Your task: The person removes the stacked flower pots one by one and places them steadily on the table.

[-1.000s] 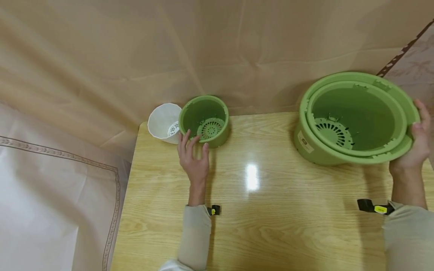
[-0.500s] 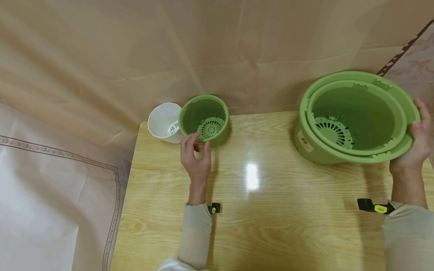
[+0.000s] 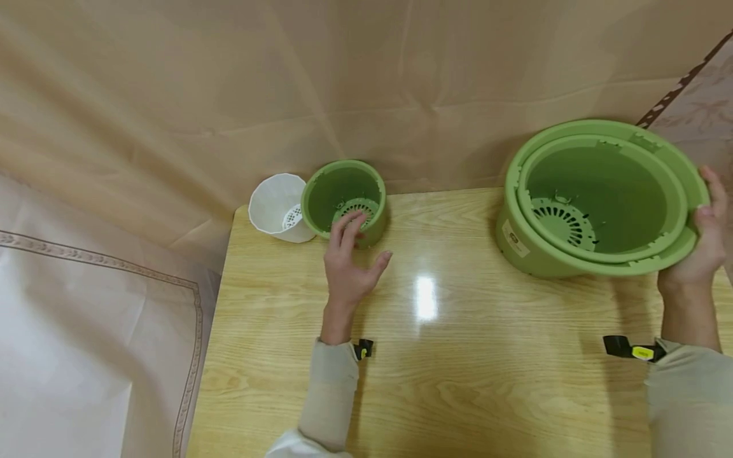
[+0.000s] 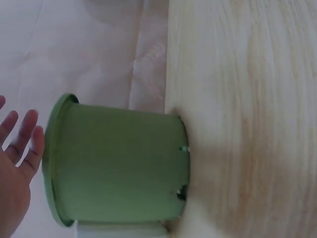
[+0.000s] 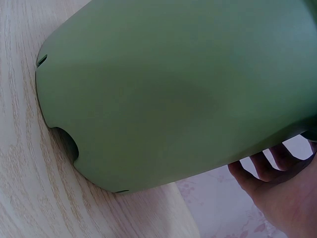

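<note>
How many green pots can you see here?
3: the small pot beside the white pot, the large outer pot at right, and the inner pot nested inside it. Others nested beneath could be hidden.

Left sleeve (image 3: 329, 397) and right sleeve (image 3: 690, 401): long, plain beige-grey. Left wrist unit (image 3: 366, 344) and right wrist unit (image 3: 618, 346): black, yellow patch (image 3: 642, 353) on each (print unreadable here). White cloth (image 3: 300, 446) at left sleeve's upper end.

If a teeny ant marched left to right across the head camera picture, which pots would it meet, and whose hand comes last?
White pot → small green pot → big green pots, one inside the other → the person's right hand.
</note>
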A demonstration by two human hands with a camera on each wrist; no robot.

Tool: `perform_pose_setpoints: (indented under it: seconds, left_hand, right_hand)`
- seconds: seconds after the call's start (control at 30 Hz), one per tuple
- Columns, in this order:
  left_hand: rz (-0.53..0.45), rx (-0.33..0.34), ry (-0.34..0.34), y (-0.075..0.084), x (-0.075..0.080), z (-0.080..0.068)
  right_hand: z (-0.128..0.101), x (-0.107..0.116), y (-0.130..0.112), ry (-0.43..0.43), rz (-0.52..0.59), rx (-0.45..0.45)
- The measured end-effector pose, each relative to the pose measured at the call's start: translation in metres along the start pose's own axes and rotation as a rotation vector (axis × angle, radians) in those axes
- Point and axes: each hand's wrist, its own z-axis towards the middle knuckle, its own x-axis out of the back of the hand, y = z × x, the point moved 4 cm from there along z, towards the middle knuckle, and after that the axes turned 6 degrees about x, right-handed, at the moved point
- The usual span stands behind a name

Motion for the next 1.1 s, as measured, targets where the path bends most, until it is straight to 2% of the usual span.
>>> perform_pose_setpoints:
  seconds: [0.1,0.3,0.6,0.93,1.1]
  left_hand:
    - [0.020,-0.031,-0.068,0.008,-0.006,0.004]
    - [0.074,-0.079,-0.135,0.022,-0.017,0.009]
    - [0.230,-0.176,-0.255,0.042,-0.032,0.015]
    - [0.284,-0.274,-0.354,0.061,-0.053,0.021]
    - [0.302,-0.325,-0.373,0.067,-0.061,0.023]
  right_hand:
    - [-0.001,0.000,0.001,0.013,-0.007,0.003]
    - [-0.001,0.001,0.000,0.015,-0.032,0.012]
    - [-0.001,0.000,0.000,-0.003,-0.031,-0.003]
    - [-0.001,0.000,0.000,0.013,-0.049,0.017]
    - [0.000,0.000,0.000,0.008,-0.064,0.015]
